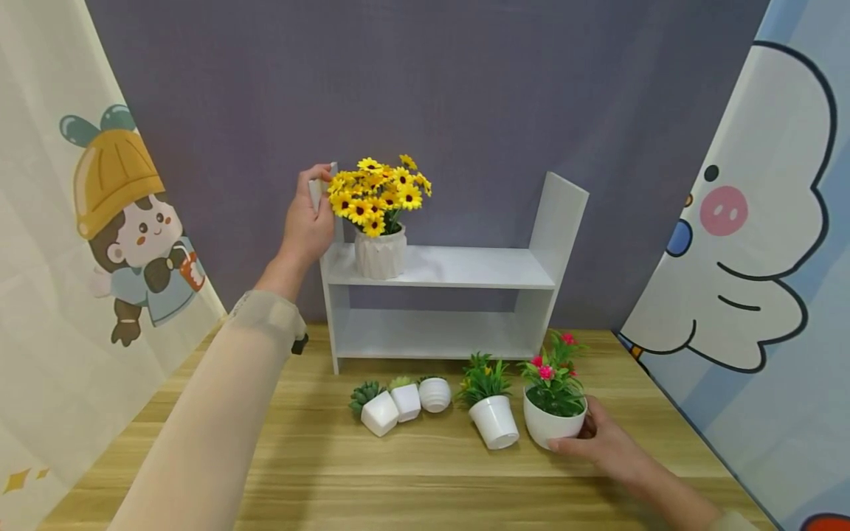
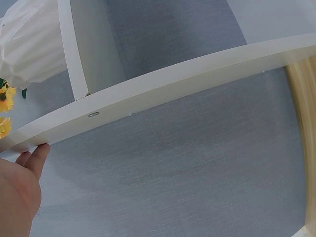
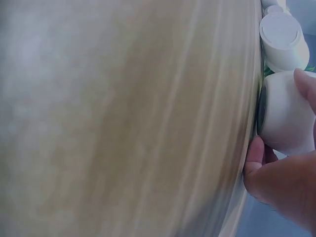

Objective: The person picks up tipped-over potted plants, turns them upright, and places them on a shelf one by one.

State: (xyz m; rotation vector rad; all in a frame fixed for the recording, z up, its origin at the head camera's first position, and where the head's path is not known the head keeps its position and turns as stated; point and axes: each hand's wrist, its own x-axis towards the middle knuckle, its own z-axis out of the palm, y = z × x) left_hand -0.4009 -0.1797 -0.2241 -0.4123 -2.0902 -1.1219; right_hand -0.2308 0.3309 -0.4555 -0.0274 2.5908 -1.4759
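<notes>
My left hand [image 1: 309,214] grips the upper left side panel of a white two-tier shelf [image 1: 458,269]. In the left wrist view, the fingertips [image 2: 38,159] meet that panel's edge. Close beside this hand, on the upper board, stands a ribbed white pot of yellow artificial flowers [image 1: 380,251]. My right hand [image 1: 607,446] holds a round white flowerpot [image 1: 554,424] with pink blooms and green leaves, low at the table's right. Thumb and fingers lie on opposite sides of that pot in the right wrist view.
Left of the flowerpot, a white pot with a leafy plant [image 1: 494,422] lies tilted on the wooden table [image 1: 372,479]. Several small white succulent pots [image 1: 406,402] lie in a row before the shelf. Printed curtains [image 1: 737,243] flank the table, with a grey cloth [image 1: 451,96] behind.
</notes>
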